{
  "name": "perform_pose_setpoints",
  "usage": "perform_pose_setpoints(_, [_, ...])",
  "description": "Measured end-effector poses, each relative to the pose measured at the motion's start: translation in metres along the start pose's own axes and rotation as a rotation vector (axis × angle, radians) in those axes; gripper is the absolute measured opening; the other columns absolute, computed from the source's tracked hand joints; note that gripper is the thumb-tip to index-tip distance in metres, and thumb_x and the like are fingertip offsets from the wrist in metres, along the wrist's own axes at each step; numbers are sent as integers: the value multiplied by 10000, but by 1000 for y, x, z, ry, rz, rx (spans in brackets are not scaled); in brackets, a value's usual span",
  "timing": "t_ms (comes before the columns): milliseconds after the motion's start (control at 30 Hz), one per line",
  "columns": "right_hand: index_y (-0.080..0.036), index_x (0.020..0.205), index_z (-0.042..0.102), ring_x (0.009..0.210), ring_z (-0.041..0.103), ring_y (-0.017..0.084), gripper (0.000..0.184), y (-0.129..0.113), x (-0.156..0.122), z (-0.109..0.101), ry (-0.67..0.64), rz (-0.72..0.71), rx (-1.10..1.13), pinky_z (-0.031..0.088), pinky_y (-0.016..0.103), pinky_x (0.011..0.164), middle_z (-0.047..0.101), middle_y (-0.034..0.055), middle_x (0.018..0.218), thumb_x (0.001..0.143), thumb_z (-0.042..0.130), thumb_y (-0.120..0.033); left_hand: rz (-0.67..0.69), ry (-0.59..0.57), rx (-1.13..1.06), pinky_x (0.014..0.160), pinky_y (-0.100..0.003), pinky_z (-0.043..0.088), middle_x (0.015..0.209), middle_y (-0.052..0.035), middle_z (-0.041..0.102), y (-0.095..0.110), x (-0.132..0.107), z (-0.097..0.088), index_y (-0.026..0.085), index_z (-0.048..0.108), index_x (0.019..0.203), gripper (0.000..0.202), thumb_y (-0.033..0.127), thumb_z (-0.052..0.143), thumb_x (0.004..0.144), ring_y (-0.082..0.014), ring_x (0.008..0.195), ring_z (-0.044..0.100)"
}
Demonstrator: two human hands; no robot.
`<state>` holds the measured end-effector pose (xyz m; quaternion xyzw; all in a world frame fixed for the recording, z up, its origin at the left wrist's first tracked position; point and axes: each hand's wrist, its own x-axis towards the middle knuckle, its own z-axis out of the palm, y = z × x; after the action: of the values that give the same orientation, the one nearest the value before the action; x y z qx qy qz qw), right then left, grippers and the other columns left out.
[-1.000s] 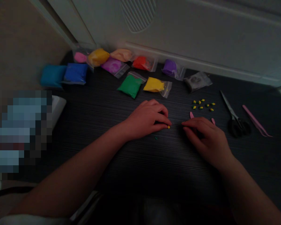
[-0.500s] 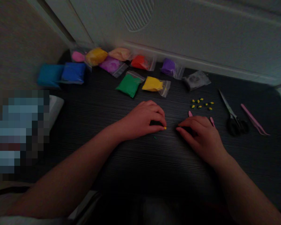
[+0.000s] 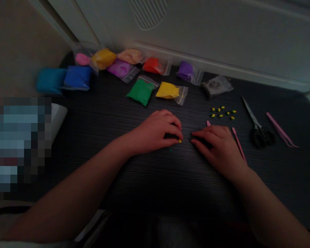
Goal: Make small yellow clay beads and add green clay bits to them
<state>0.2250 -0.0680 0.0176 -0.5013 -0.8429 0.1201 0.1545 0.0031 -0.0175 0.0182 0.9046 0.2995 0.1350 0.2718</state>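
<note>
My left hand (image 3: 161, 132) is closed in a pinch, with a small yellow lump of clay (image 3: 180, 141) between thumb and fingertip. To its right, my right hand (image 3: 218, 146) rests low over the dark table, thumb and forefinger slightly apart and pointing at the left hand. Nothing can be made out between those two tips. A pink clay tool (image 3: 239, 146) lies beside the right hand, and the tip of another pink tool (image 3: 208, 123) shows behind its fingers. Several small yellow-and-green clay pieces (image 3: 220, 116) lie beyond the right hand. A tiny green scrap (image 3: 171, 150) sits below the left hand.
Bags of green clay (image 3: 141, 91) and yellow clay (image 3: 167, 90) lie beyond my hands, with several other coloured bags behind. Scissors (image 3: 257, 122) and pink tweezers (image 3: 279, 127) lie at right. A white panel (image 3: 209, 38) borders the table's back.
My right hand has shifted slightly left, its thumb and forefinger parting a little, and more of the pink tool shows. My left hand keeps its pinch on the yellow lump. The view has shifted slightly.
</note>
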Motion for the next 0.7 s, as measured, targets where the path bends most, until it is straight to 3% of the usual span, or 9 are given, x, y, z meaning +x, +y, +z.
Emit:
perform_pose_setpoints(233, [-215,994,611,909,558,177,204,4,-4,-6,32,-24,7,369,351,820,637,30,917,800,567,-261,5,1,-16,895,-326,310,986,1,613,-1,0,-1,266,674,921,173,284,579,777,-171,982,466])
perform_pose_setpoints(433, [-224,1001,630,781,555,161,221,3,-8,-13,-23,-98,-20,346,386,801,620,11,793,803,532,-204,-4,24,-62,891,-316,322,972,0,623,-1,0,-2,248,671,920,174,282,583,775,-163,969,480])
perform_pose_setpoints(700, [-227,1027,629,742,537,152,246,-3,-8,-12,-63,-129,-39,322,395,783,617,5,777,809,517,-208,-3,30,-78,897,-316,327,963,-8,628,-1,1,-3,240,672,913,169,286,578,780,-158,960,496])
